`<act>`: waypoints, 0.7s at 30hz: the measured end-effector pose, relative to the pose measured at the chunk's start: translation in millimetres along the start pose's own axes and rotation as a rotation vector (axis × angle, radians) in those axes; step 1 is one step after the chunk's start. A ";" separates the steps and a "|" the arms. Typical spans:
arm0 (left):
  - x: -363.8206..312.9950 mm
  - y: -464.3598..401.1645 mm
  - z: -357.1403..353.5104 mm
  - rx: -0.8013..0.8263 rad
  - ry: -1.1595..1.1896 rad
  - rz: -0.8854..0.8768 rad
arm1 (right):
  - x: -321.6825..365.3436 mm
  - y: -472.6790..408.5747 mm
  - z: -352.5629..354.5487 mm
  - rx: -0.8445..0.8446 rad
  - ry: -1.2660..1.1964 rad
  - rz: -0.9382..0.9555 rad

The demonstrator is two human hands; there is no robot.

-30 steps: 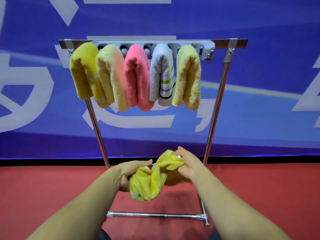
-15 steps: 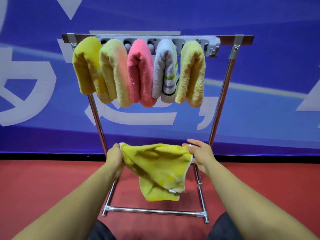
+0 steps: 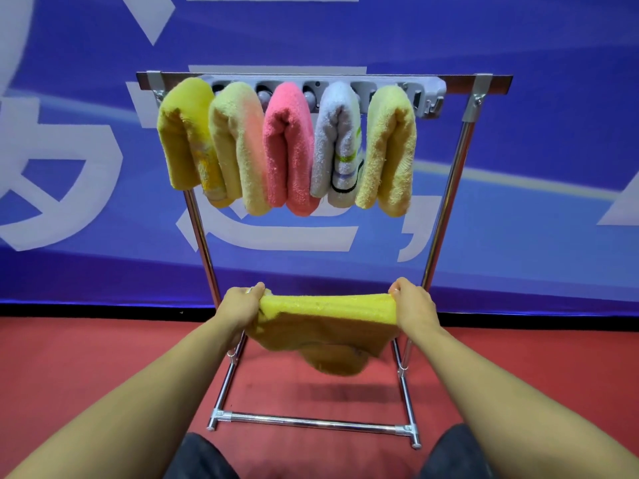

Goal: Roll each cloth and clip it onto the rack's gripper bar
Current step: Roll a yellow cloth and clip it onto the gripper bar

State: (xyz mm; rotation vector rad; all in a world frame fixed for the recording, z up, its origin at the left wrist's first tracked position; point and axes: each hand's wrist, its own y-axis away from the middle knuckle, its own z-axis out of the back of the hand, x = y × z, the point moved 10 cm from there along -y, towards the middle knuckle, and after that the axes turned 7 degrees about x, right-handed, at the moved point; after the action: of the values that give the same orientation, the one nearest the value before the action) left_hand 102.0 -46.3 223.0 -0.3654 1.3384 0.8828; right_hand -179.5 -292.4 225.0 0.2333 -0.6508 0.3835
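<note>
Held cloth: a yellow cloth [image 3: 328, 323] is stretched flat between both hands in front of the rack's lower half, its far edge taut and level, its near part sagging in a loose belly above the red floor [image 3: 86, 375].
Left hand: the left hand [image 3: 240, 304] has its fingers curled round the cloth's left end, thumb on top, forearm reaching in from the lower left.
Right hand: the right hand [image 3: 413, 305] grips the cloth's right end the same way, knuckles up, forearm coming from the lower right.
Rack: the metal rack [image 3: 446, 202] stands on the floor, two slanted uprights rising to a top rail; its base bar [image 3: 311, 423] lies near the person's knees.
Gripper bar: the grey gripper bar [image 3: 427, 98] runs under the top rail.
Clipped cloths: five rolled cloths hang folded over it, touching side by side: yellow roll [image 3: 183, 140], pale yellow-orange roll [image 3: 238, 146], pink roll [image 3: 288, 146], white striped roll [image 3: 337, 143], pale yellow roll [image 3: 390, 150].
Edges: the bar's right end, just beyond the last roll, shows bare grey plastic; the left end is covered up to the upright.
Open room: clear air lies between the hanging rolls' bottoms and the held cloth, bounded by the uprights on both sides.
Backdrop: a blue banner [image 3: 518, 167] with large white shapes stands behind the rack.
</note>
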 end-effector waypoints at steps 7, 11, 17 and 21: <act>21.5 -8.0 19.1 -0.143 0.124 0.031 | -3.0 -0.6 6.6 -0.094 -0.411 0.016; 17.8 -11.2 27.3 -0.167 0.130 0.009 | -6.2 -5.9 14.8 -0.071 -0.612 0.018; 6.5 -8.1 39.0 -0.174 -0.038 -0.058 | 2.6 -12.0 15.1 0.032 -0.768 0.053; 13.9 -6.3 24.3 -0.005 0.174 0.012 | 8.2 -9.1 17.9 0.066 -0.878 0.034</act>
State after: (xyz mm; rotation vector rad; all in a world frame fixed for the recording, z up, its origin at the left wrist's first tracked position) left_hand 122.9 -28.8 214.1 -0.4465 1.5000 0.8800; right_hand -179.4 -304.3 243.2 0.4612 -1.5066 0.3259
